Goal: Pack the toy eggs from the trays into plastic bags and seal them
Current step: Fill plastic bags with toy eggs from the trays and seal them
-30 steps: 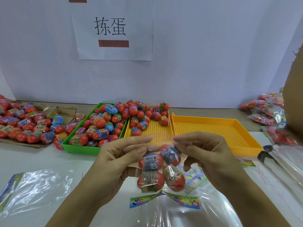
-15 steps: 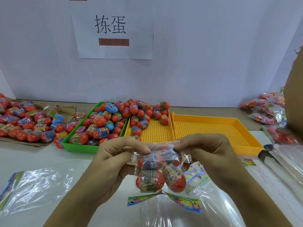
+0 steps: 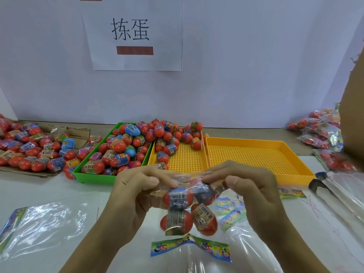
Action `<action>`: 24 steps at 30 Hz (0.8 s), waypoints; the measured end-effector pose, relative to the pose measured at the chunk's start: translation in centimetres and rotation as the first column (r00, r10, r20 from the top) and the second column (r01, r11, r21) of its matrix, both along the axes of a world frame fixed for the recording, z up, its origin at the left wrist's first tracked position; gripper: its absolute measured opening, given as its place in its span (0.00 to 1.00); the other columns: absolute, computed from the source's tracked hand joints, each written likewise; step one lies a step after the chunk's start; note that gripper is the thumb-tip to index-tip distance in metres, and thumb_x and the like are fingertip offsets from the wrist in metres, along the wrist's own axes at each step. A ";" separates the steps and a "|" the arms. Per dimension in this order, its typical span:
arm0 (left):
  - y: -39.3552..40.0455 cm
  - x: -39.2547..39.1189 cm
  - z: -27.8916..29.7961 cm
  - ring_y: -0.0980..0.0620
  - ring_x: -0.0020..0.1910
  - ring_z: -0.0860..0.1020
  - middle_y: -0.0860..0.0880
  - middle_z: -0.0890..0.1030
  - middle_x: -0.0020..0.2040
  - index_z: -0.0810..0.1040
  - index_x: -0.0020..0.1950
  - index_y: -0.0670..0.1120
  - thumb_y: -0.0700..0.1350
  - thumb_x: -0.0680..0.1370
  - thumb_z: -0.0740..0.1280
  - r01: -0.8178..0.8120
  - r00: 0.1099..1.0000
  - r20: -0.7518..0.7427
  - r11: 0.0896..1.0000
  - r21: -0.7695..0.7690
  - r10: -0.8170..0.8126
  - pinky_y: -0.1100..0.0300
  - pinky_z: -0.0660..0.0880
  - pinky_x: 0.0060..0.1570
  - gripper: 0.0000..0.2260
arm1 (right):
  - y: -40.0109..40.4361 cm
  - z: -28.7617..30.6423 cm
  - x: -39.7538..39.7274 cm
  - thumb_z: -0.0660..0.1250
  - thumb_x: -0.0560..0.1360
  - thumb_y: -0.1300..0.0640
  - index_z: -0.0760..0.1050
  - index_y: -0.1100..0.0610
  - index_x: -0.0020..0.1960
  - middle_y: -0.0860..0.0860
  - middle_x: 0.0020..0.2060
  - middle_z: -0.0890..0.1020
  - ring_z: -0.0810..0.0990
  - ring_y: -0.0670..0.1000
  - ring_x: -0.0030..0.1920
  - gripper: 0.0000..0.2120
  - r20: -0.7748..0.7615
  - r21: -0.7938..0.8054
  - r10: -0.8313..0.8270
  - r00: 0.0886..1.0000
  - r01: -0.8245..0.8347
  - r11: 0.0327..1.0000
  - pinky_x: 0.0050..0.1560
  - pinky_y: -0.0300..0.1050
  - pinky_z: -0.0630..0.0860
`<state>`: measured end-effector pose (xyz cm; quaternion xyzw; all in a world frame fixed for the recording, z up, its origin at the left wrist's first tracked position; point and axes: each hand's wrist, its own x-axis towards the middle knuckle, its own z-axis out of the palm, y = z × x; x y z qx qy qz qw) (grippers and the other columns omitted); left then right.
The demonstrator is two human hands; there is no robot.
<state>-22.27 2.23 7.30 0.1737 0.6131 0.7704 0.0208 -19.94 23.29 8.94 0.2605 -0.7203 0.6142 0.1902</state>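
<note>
A clear plastic bag (image 3: 189, 205) with several red toy eggs in it hangs between my hands above the table. My left hand (image 3: 136, 192) pinches the bag's top edge on the left, and my right hand (image 3: 250, 186) pinches it on the right, with the top folded over between them. Behind the hands, a green tray (image 3: 94, 178) is heaped with toy eggs (image 3: 120, 146). The left yellow tray (image 3: 187, 160) holds eggs at its far end. The right yellow tray (image 3: 256, 154) has none in it.
More loose eggs (image 3: 29, 146) lie on flattened cardboard at the left. Filled bags (image 3: 323, 138) pile up at the far right beside a cardboard box (image 3: 354, 115). Empty plastic bags lie at the front left (image 3: 39, 225), below my hands (image 3: 191, 251) and at the right (image 3: 342, 186).
My hands have drawn closer and folded the bag's open top down over the eggs. The bag hangs slightly lower.
</note>
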 end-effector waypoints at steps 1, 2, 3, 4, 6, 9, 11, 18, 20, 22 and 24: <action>0.1 0.0 0.0 0.48 0.38 0.83 0.43 0.85 0.39 0.85 0.31 0.47 0.52 0.62 0.68 -0.023 0.998 -0.053 1.000 0.006 0.023 0.62 0.78 0.29 0.10 | -0.2 -0.2 0.0 0.61 0.71 0.54 0.85 0.61 0.42 0.51 0.40 0.86 0.84 0.51 0.45 0.16 -0.065 0.047 -0.066 0.996 0.069 0.996 0.41 0.48 0.80; 0.3 0.1 0.2 0.48 0.39 0.83 0.43 0.85 0.40 0.84 0.32 0.48 0.54 0.62 0.71 -0.051 0.996 -0.078 0.998 -0.022 0.049 0.61 0.78 0.30 0.10 | -0.4 -0.3 -0.1 0.62 0.72 0.53 0.85 0.60 0.42 0.50 0.39 0.86 0.84 0.50 0.44 0.15 -0.107 0.076 -0.133 0.985 0.141 0.987 0.39 0.49 0.80; 0.4 0.3 0.1 0.48 0.40 0.83 0.43 0.85 0.42 0.84 0.33 0.49 0.57 0.62 0.75 -0.060 0.991 -0.120 0.997 -0.049 0.053 0.59 0.79 0.32 0.11 | -0.5 -0.5 -0.1 0.64 0.73 0.53 0.85 0.59 0.42 0.49 0.39 0.86 0.84 0.49 0.43 0.13 -0.139 0.104 -0.166 0.976 0.181 0.978 0.37 0.50 0.79; 0.6 0.5 0.3 0.47 0.43 0.84 0.44 0.86 0.44 0.84 0.34 0.50 0.59 0.61 0.78 -0.088 0.988 -0.136 0.993 -0.080 0.077 0.58 0.80 0.35 0.13 | -0.5 -0.7 -0.2 0.67 0.74 0.53 0.85 0.59 0.42 0.49 0.38 0.86 0.84 0.48 0.42 0.12 -0.190 0.116 -0.194 0.962 0.218 0.969 0.35 0.48 0.79; 0.9 0.6 0.0 0.48 0.50 0.84 0.47 0.86 0.47 0.83 0.36 0.51 0.56 0.61 0.79 -0.114 0.981 -0.168 0.987 -0.118 0.093 0.58 0.82 0.38 0.11 | -0.6 -1.0 -0.4 0.71 0.72 0.53 0.84 0.57 0.41 0.48 0.38 0.85 0.84 0.45 0.42 0.08 -0.278 0.117 -0.218 0.936 0.258 0.959 0.34 0.44 0.79; 1.1 0.8 -0.1 0.48 0.52 0.84 0.48 0.85 0.50 0.82 0.39 0.51 0.55 0.63 0.80 -0.106 0.975 -0.206 0.988 -0.114 0.081 0.56 0.83 0.40 0.12 | -1.1 -1.2 -0.4 0.75 0.69 0.51 0.81 0.52 0.42 0.44 0.40 0.83 0.83 0.45 0.44 0.06 -0.254 0.095 -0.223 0.941 0.254 0.963 0.37 0.37 0.78; 1.2 0.9 -0.1 0.49 0.52 0.84 0.49 0.85 0.51 0.83 0.41 0.52 0.60 0.62 0.80 -0.116 0.977 -0.193 0.988 -0.099 0.095 0.55 0.83 0.40 0.16 | -1.5 -1.2 -0.3 0.75 0.68 0.47 0.77 0.48 0.46 0.43 0.41 0.83 0.83 0.46 0.45 0.11 -0.118 0.062 -0.217 0.969 0.226 0.972 0.36 0.36 0.78; 0.9 0.7 0.7 0.46 0.53 0.84 0.46 0.85 0.54 0.81 0.59 0.62 0.56 0.57 0.84 -0.059 0.995 -0.080 0.995 0.084 0.066 0.57 0.82 0.44 0.32 | -1.4 -0.5 -0.1 0.79 0.65 0.46 0.76 0.46 0.53 0.53 0.38 0.86 0.87 0.53 0.40 0.20 0.265 -0.156 0.018 0.964 0.024 0.987 0.38 0.45 0.83; 0.9 0.8 1.0 0.45 0.50 0.85 0.42 0.86 0.51 0.82 0.58 0.60 0.54 0.55 0.85 -0.014 1.000 -0.022 0.989 0.144 0.017 0.57 0.82 0.42 0.33 | -1.2 -0.3 -0.2 0.77 0.65 0.48 0.80 0.48 0.46 0.53 0.38 0.87 0.87 0.52 0.40 0.12 0.260 -0.205 0.070 0.963 -0.015 0.979 0.37 0.44 0.82; 0.8 0.8 1.1 0.44 0.46 0.86 0.38 0.85 0.48 0.83 0.58 0.58 0.51 0.54 0.86 0.016 0.999 0.026 0.975 0.221 -0.023 0.56 0.82 0.40 0.33 | -1.0 0.0 -0.2 0.76 0.66 0.48 0.83 0.48 0.43 0.51 0.38 0.87 0.85 0.49 0.36 0.07 0.244 -0.256 0.112 0.963 -0.048 0.966 0.34 0.39 0.79; 0.7 0.8 1.1 0.44 0.44 0.86 0.36 0.85 0.48 0.82 0.59 0.58 0.48 0.55 0.86 0.014 0.997 0.066 0.960 0.281 -0.034 0.55 0.82 0.38 0.34 | -0.9 0.1 -0.2 0.74 0.69 0.49 0.85 0.49 0.45 0.51 0.37 0.86 0.83 0.48 0.33 0.07 0.235 -0.290 0.129 0.963 -0.057 0.955 0.32 0.37 0.77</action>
